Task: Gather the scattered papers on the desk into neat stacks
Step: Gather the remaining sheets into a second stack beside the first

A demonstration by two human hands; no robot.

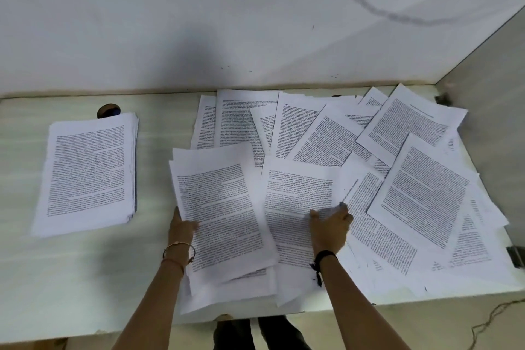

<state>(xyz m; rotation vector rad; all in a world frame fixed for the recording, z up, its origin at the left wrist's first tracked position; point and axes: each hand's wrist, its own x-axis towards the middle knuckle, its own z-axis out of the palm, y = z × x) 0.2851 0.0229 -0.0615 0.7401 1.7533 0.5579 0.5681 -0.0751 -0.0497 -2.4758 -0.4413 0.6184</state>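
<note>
Head view: thin, floppy sheets, partly gathered.
Your left hand (pixel 181 229) lies straight-fingered along the left edge of the pile (pixel 221 207), thumb on top. Your right hand (pixel 329 229) has its fingers (pixel 345 216) curled, pinching a sheet (pixel 298 193) just beside the pile. A squared stack (pixel 88 173) sits well apart at the counter's (pixel 85 278) left, and loose papers (pixel 412 179) overlap across the right. They look light, limp, slippery on each other and easy to crease. Take each by an edge or corner and slide rather than lift.
</note>
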